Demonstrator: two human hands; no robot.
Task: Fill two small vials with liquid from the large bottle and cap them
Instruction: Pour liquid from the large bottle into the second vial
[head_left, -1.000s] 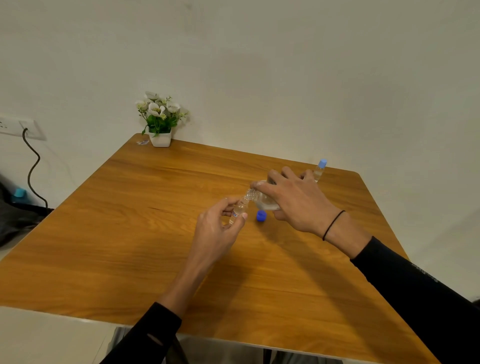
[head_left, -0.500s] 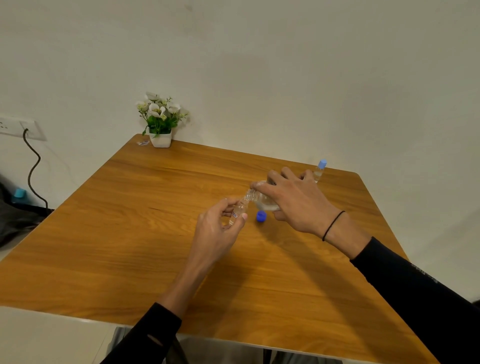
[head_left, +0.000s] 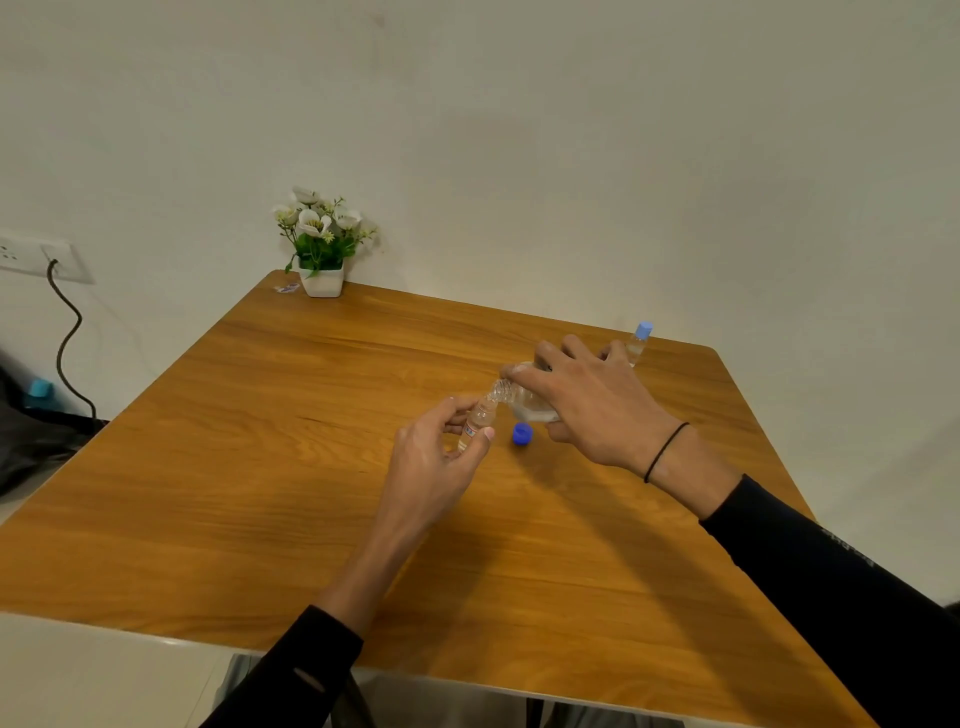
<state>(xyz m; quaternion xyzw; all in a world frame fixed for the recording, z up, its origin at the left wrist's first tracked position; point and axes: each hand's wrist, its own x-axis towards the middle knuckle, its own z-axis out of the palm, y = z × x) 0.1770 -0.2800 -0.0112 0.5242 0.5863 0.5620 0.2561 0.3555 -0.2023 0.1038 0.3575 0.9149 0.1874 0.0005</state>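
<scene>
- Over the middle of the wooden counter (head_left: 260, 467), in the head view, the left hand (head_left: 431, 457) pinches a small open vial (head_left: 477, 423) between thumb and fingers — a narrow grip, the vial tilted with its mouth up and to the right.
- The right hand (head_left: 587, 405) wraps its grip around the large bottle (head_left: 527, 405), which is tipped on its side, its threaded neck touching the mouth of the vial; clear liquid shows in the bottle's lower part.
- A blue cap (head_left: 522, 434) lies on the counter just beside both hands, below the bottle.
- A second vial (head_left: 638, 344), closed with a light-blue cap, stands upright near the far right edge, partly behind the right hand's fingers.
- A black band (head_left: 665, 451) circles the right wrist — both arms wear dark sleeves.
- At the far left corner sits a white pot of flowers (head_left: 321, 244), a small scrap (head_left: 287, 288) beside it.
- On the wall at left, a socket (head_left: 31, 255) carries a dark cable (head_left: 67, 338).
</scene>
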